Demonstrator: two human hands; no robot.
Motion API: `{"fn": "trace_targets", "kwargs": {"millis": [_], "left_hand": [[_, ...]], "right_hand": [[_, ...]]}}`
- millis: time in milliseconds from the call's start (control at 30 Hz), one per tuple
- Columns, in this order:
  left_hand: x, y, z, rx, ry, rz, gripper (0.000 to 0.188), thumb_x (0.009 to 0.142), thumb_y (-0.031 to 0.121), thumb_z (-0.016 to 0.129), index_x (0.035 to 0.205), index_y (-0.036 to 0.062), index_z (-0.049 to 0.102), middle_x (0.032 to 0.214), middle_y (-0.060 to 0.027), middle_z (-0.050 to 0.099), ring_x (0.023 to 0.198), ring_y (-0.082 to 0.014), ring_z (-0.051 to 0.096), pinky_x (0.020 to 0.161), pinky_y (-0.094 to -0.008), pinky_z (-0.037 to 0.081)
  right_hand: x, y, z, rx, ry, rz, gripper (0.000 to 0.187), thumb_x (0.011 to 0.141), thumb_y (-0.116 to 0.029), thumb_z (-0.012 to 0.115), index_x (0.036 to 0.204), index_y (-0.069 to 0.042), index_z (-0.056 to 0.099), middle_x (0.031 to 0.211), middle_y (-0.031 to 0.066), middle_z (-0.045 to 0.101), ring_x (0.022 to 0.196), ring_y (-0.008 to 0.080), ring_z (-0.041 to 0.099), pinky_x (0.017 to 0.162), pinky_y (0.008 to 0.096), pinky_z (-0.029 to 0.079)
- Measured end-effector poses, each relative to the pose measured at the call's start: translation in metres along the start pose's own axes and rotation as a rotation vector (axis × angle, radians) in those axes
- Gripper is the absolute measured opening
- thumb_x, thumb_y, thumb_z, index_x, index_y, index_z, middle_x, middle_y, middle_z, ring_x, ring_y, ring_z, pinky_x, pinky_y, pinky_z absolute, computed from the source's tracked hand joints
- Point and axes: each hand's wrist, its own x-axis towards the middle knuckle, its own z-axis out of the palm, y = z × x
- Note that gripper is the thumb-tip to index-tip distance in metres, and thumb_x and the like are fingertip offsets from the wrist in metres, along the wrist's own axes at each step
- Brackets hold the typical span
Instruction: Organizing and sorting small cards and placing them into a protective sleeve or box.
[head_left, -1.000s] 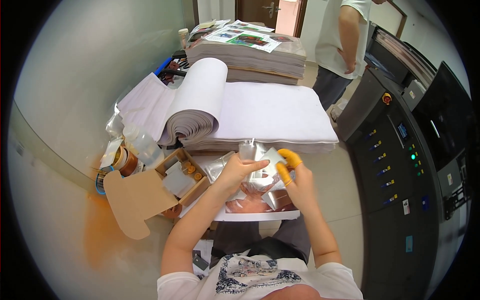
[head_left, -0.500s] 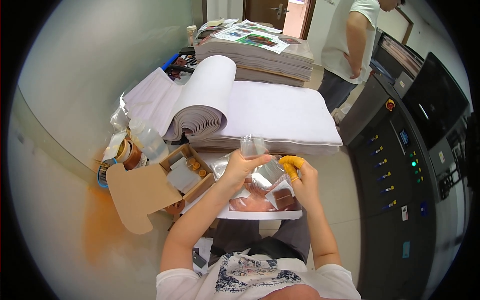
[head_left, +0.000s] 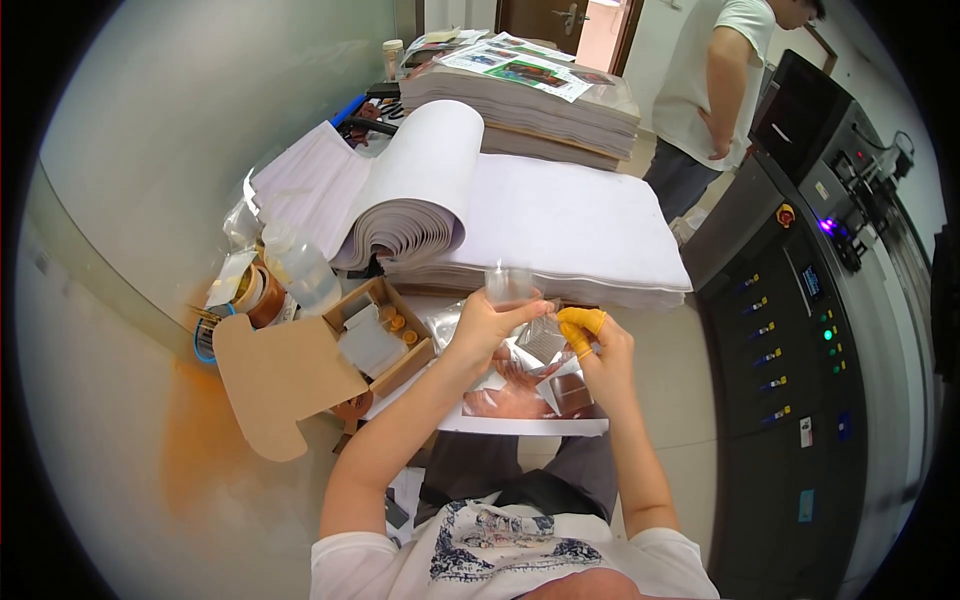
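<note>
My left hand (head_left: 487, 328) is closed on a clear plastic piece (head_left: 508, 282), thin like film or a small bag, that stands up above the thumb. My right hand (head_left: 602, 355) wears yellow finger cots on some fingers, and its fingertips are pinched together close to the left thumb. Between the hands hangs a greyish see-through piece (head_left: 541, 342) with fine lines; whether it joins the film above is hidden. Below, on a white-edged board with a glossy picture (head_left: 508, 402), lies a small brown square (head_left: 570, 392) in clear wrapping.
An open cardboard box (head_left: 405, 372) with yellow-capped small containers and a white packet stands at left. Beyond lie a thick paper stack (head_left: 580, 210) and a curled paper roll (head_left: 425, 190). A black machine (head_left: 780, 380) stands right; another person (head_left: 700, 90) is behind.
The view has turned slightly, showing more of the machine's top at right. The hands stay close together, and the clear film above my left hand has shifted a little.
</note>
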Motion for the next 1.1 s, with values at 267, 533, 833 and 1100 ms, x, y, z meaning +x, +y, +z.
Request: {"fn": "trace_targets", "kwargs": {"millis": [267,533,833,1100], "left_hand": [[0.006,0.002,-0.008,-0.265,0.104,0.211,0.027,0.087,0.021,0.063,0.104,0.0009,0.056,0.085,-0.0047,0.061,0.078,-0.0122,0.059,0.073,-0.0248,0.048],[0.006,0.001,-0.008,-0.406,0.033,0.129,0.025,0.091,0.03,0.056,0.102,0.0076,0.054,0.081,-0.0021,0.054,0.08,-0.0134,0.056,0.079,-0.0352,0.052],[0.002,0.007,-0.008,-0.421,-0.016,0.027,0.022,0.092,0.033,0.053,0.099,0.0115,0.052,0.079,-0.0002,0.052,0.08,-0.0123,0.056,0.08,-0.038,0.053],[0.0,0.008,-0.003,-0.348,-0.029,-0.042,0.026,0.092,0.038,0.052,0.097,0.0128,0.052,0.076,0.0016,0.051,0.076,-0.0096,0.055,0.069,-0.0285,0.053]], "right_hand": [[0.011,-0.015,-0.008,-0.056,-0.223,0.086,0.016,0.08,-0.002,0.062,0.096,-0.002,0.064,0.086,0.0091,0.063,0.075,0.0185,0.059,0.066,0.0269,0.047],[0.016,-0.005,0.0,-0.408,-0.151,-0.117,0.027,0.074,-0.011,0.069,0.099,-0.005,0.064,0.1,0.0111,0.057,0.097,0.0283,0.053,0.082,0.0352,0.044],[0.019,-0.033,-0.047,-0.676,-0.938,-0.003,0.036,0.062,-0.012,0.074,0.096,-0.006,0.065,0.091,0.0097,0.059,0.091,0.0269,0.057,0.077,0.0364,0.046],[0.004,-0.019,-0.04,-0.843,-0.762,-0.252,0.017,0.066,-0.012,0.066,0.079,-0.005,0.061,0.081,0.007,0.058,0.084,0.0245,0.058,0.075,0.0343,0.047]]}}
